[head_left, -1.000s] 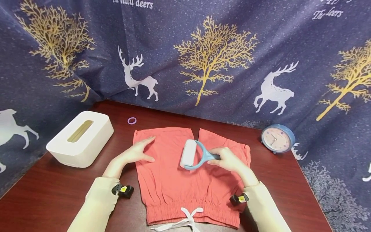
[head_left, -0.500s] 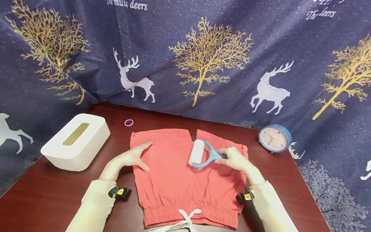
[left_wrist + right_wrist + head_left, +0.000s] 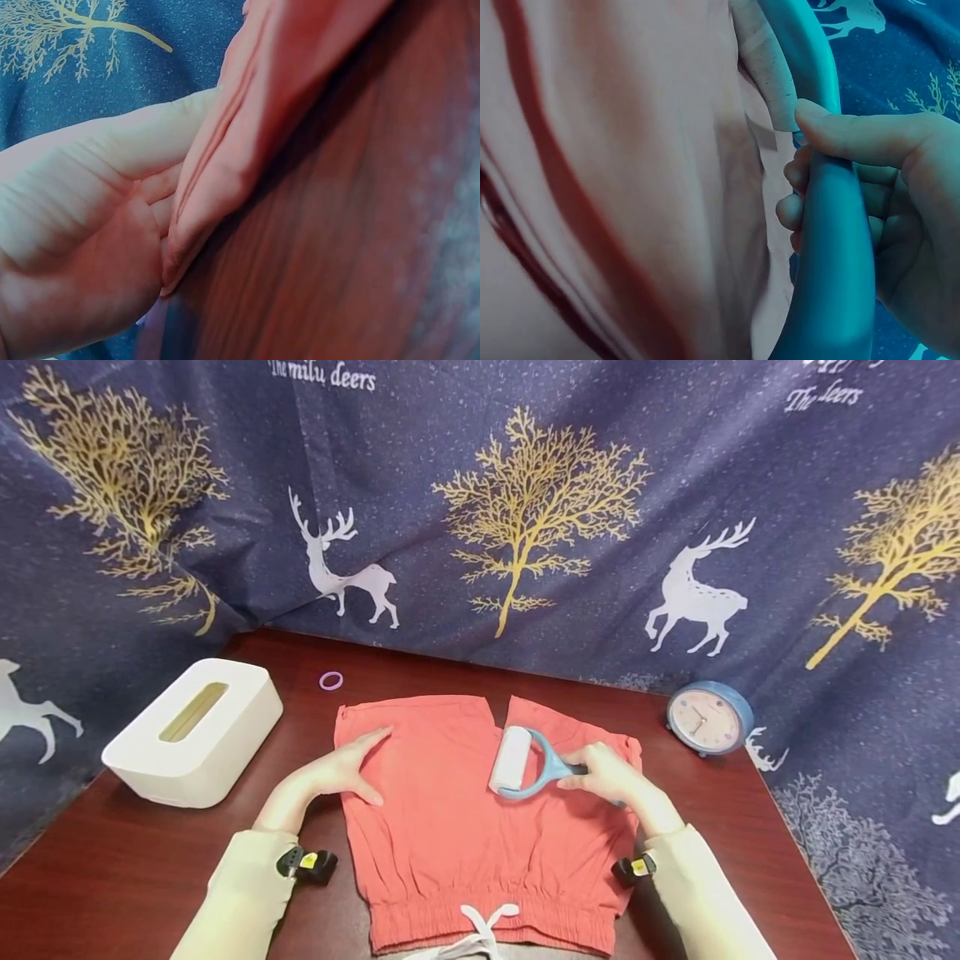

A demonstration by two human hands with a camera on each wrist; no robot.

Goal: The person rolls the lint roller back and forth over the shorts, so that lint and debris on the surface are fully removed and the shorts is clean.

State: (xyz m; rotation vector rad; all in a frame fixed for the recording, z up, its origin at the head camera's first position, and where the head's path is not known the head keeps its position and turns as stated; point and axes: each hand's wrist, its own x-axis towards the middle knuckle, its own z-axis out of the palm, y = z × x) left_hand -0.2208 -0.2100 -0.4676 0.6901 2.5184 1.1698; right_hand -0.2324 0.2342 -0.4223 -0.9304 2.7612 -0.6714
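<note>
Coral-red shorts [image 3: 442,827] with a gathered waistband and a white drawstring [image 3: 480,931] lie spread on the table, waistband toward me. My right hand [image 3: 603,774] grips the blue handle [image 3: 832,262] of a lint roller [image 3: 510,760], fingers and thumb curled round it. The roller's white cylinder lies over the shorts near the split between the legs. On the left edge of the shorts rests my left hand [image 3: 333,772], thumb and fingers spread apart. In the left wrist view its fingertips are hidden behind a fold of the red cloth [image 3: 217,165].
A white tissue box [image 3: 198,731] stands at the left of the brown table [image 3: 300,910]. Behind the shorts lies a small purple ring [image 3: 331,681]. A blue round clock [image 3: 708,718] stands at the back right. Dark blue cloth with deer and trees [image 3: 420,460] hangs behind.
The lint roller in my right hand has moved right across the shorts, mostly in the first half second. My left hand stays on the left edge. The head view has shifted slightly.
</note>
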